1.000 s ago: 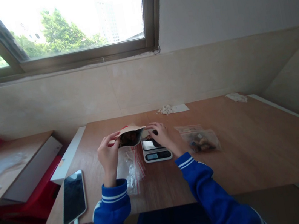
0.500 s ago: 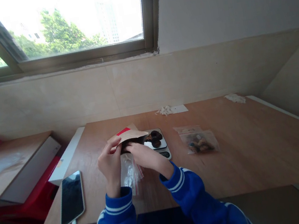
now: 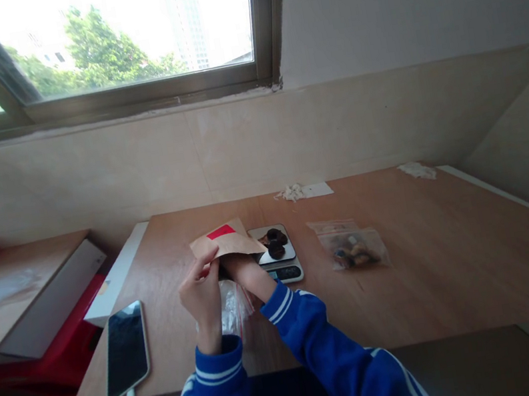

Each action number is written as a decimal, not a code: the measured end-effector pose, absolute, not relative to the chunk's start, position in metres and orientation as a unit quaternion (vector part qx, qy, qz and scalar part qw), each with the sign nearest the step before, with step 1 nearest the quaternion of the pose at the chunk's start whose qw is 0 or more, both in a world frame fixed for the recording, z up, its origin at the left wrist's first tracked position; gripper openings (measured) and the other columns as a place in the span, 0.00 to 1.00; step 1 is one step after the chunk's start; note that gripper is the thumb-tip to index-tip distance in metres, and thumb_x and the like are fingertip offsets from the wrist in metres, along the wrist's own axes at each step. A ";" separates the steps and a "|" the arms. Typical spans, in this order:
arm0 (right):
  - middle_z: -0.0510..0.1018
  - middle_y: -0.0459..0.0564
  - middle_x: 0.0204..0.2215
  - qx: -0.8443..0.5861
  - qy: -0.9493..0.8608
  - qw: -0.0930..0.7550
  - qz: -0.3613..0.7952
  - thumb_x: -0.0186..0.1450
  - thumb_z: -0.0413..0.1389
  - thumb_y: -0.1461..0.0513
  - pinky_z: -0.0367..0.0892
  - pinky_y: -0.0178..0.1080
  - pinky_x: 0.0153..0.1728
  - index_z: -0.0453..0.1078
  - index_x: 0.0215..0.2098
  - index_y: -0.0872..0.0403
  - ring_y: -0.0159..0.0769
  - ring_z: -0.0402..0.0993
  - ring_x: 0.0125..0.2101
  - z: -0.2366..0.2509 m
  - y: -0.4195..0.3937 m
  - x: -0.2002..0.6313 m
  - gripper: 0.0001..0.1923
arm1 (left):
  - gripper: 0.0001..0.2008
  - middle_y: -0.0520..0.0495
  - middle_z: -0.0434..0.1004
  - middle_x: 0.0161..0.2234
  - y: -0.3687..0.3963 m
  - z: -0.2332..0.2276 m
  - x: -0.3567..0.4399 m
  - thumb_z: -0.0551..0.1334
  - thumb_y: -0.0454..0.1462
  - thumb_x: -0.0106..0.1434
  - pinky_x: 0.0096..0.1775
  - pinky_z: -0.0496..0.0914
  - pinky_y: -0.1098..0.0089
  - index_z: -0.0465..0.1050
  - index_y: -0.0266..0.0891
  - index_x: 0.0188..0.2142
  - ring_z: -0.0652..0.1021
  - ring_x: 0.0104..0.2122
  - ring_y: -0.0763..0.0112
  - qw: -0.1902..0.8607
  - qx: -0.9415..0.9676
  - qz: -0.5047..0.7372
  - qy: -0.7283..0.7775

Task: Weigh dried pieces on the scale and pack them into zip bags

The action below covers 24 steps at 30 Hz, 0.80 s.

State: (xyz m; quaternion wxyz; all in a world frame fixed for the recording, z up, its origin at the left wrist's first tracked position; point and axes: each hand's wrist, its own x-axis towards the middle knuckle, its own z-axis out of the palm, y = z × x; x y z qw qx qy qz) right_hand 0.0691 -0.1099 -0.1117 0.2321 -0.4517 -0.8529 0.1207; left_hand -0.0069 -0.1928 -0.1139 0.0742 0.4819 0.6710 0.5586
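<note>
My right hand [image 3: 238,268] now gone inside brown pouch [image 3: 225,240], grip hidden; left hand [image 3: 203,296] pinching pouch edge; dark pieces [image 3: 275,242] left on scale [image 3: 277,254].

You have a phone [image 3: 124,349] near left, a filled zip bag [image 3: 354,250] right, and paper scraps [image 3: 301,191] far.
</note>
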 end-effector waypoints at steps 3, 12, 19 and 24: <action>0.80 0.56 0.47 -0.468 -0.857 0.192 0.103 0.69 0.50 0.70 0.67 0.44 0.55 0.71 0.54 0.58 0.45 0.76 0.48 -0.111 -0.129 0.074 0.17 | 0.11 0.52 0.82 0.29 -0.193 -0.115 -0.009 0.64 0.41 0.60 0.33 0.66 0.71 0.83 0.49 0.41 0.79 0.29 0.69 0.048 0.481 0.555 0.677; 0.73 0.62 0.52 -0.395 -0.801 0.408 0.187 0.71 0.43 0.69 0.70 0.51 0.53 0.57 0.60 0.58 0.44 0.70 0.54 -0.110 -0.203 0.101 0.19 | 0.11 0.51 0.83 0.33 -0.191 -0.114 -0.019 0.63 0.41 0.61 0.33 0.66 0.71 0.83 0.49 0.41 0.79 0.29 0.70 0.021 0.484 0.554 0.677; 0.70 0.57 0.53 -0.370 -0.641 0.628 0.241 0.72 0.48 0.63 0.69 0.46 0.51 0.58 0.41 0.50 0.37 0.70 0.52 -0.148 -0.199 0.159 0.02 | 0.11 0.51 0.83 0.32 -0.187 -0.112 -0.032 0.63 0.43 0.62 0.33 0.65 0.70 0.82 0.49 0.42 0.78 0.29 0.69 -0.006 0.482 0.541 0.690; 0.72 0.55 0.44 -0.502 -0.690 0.507 0.122 0.69 0.54 0.60 0.65 0.50 0.49 0.68 0.33 0.52 0.44 0.68 0.47 -0.185 -0.158 0.182 0.06 | 0.11 0.50 0.83 0.33 -0.185 -0.110 -0.032 0.62 0.42 0.62 0.33 0.66 0.70 0.83 0.48 0.41 0.79 0.30 0.69 -0.005 0.491 0.541 0.683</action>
